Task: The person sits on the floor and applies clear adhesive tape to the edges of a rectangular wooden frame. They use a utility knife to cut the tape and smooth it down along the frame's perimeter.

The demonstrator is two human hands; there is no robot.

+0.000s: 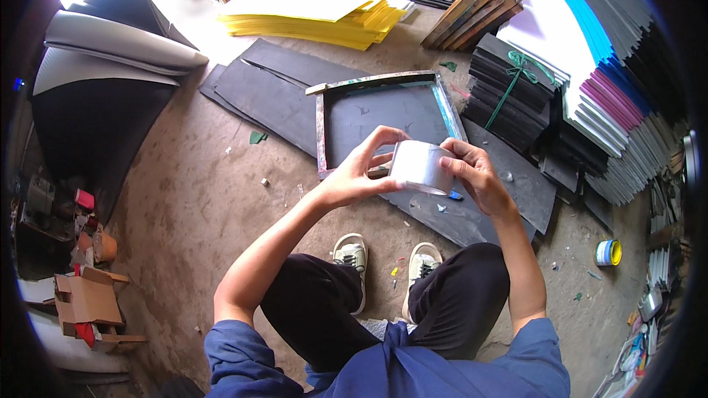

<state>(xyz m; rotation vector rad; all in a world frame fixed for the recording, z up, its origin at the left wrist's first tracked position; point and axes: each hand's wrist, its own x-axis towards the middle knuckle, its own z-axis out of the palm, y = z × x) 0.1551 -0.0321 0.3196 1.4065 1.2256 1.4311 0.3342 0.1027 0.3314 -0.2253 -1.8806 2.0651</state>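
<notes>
Left fingers (383, 135) and right fingers (462, 167) are grasping a silvery roll (420, 167) from either side; we are holding it before a paint-marked frame (380, 79) and, seeing no loose strip, are judging any unwinding not yet begun.

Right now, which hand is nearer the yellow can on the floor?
Right. Your right hand is left of the yellow can; your left hand is farther left, across the white roll.
</notes>
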